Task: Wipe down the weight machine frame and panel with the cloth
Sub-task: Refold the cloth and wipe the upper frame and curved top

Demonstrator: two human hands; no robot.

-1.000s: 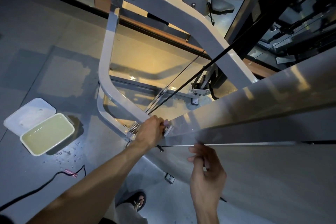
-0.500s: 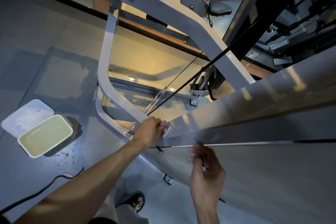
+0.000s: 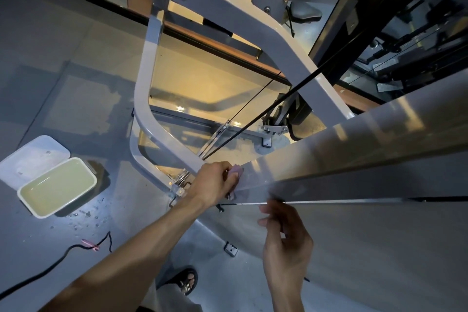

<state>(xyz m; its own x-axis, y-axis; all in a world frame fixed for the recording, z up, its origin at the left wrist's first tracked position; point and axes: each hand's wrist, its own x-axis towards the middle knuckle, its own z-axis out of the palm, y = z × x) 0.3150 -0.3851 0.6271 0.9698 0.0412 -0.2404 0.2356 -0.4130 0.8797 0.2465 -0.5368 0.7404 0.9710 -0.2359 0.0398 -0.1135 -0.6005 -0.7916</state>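
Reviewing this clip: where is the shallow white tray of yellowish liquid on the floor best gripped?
Grip the shallow white tray by its two long rims, from above with both hands and kept level: it is open and nearly full. The detached white lid crowds its far side.

Dim, cool grey-blue overall — one warm yellow patch of light on the glossy floor (image 3: 202,88) behind the pale grey metal machine frame (image 3: 291,58). Streaky reflections glare on the long shiny grey panel (image 3: 354,144). Small glints on water droplets near the white rectangular tub of yellowish liquid (image 3: 57,187), which casts a dark shadow to its right. Strong wide-angle bending at the edges — straight beams curve. Focus acceptable; top right corner murky.
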